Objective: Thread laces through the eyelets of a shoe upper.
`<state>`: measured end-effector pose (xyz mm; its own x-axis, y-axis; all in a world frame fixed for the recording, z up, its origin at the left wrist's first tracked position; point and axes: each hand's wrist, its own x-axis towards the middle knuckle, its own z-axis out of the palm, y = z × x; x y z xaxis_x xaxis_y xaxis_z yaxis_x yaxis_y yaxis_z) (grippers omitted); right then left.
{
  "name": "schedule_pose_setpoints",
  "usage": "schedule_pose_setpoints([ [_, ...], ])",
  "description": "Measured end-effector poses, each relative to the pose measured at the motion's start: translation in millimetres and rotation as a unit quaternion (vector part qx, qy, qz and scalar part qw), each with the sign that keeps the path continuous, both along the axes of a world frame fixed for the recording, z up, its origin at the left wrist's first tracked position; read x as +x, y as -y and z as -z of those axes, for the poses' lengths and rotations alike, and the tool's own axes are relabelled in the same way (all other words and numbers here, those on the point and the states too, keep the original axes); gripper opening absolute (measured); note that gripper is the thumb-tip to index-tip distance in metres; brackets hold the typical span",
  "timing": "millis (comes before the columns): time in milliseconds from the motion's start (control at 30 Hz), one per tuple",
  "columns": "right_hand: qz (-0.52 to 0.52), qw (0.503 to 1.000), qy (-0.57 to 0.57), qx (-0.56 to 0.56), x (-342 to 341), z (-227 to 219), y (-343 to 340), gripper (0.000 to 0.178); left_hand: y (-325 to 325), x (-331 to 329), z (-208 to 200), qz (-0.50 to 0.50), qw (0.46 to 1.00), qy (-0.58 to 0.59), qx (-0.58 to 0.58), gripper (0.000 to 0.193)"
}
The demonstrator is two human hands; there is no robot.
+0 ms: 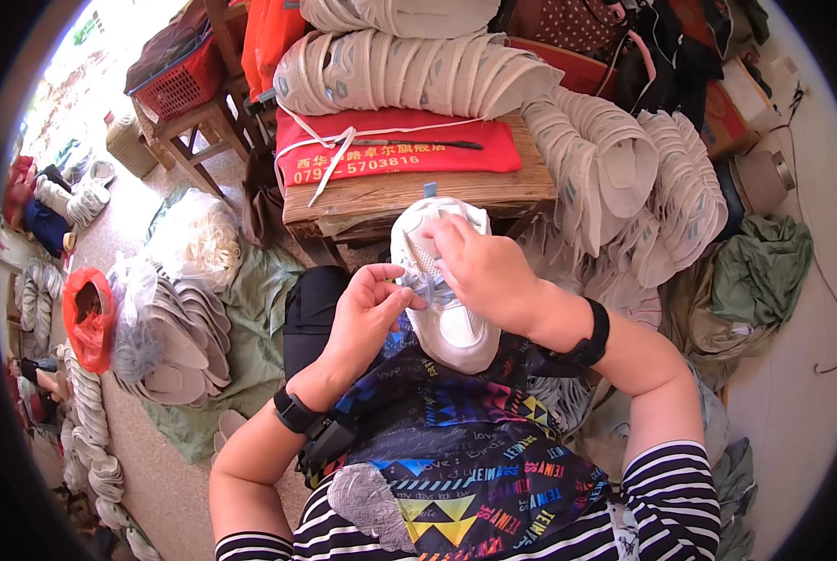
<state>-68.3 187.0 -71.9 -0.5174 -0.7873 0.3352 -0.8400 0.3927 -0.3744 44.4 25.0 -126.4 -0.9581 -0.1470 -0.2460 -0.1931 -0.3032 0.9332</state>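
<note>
Your white shoe (447, 313) lies on your lap over the patterned apron (465, 449), toe toward you, just in front of the wooden table (418, 192). Your left hand (367, 313) pinches the lace (425, 271) near the shoe's left edge, fingers closed on it. Your right hand (484, 266) rests across the upper, fingertips clenched on the same lace. A red cloth (395, 150) covers the table top, with stacked white soles (409, 70) behind it. More soles (624, 178) pile to your right.
</note>
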Motion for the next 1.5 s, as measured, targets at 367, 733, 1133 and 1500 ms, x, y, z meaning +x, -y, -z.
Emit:
schedule_pose_setpoints([
  [367,-0.044,0.966,0.237,-0.094,-18,-20,17,0.019,2,16,-11,0.079,0.997,-0.002,0.017,0.012],
  [733,-0.071,0.993,-0.001,0.091,-13,-6,13,0.012,10,6,-3,-0.022,0.983,-0.080,-0.165,0.006],
  [1133,-0.137,0.924,0.227,-0.274,-24,-108,67,0.003,-12,-41,-32,-0.032,0.735,-0.226,-0.639,0.008],
  [1500,-0.180,0.908,0.209,-0.314,-42,-83,56,0.008,-28,-66,-35,0.049,0.714,-0.249,-0.653,0.010],
])
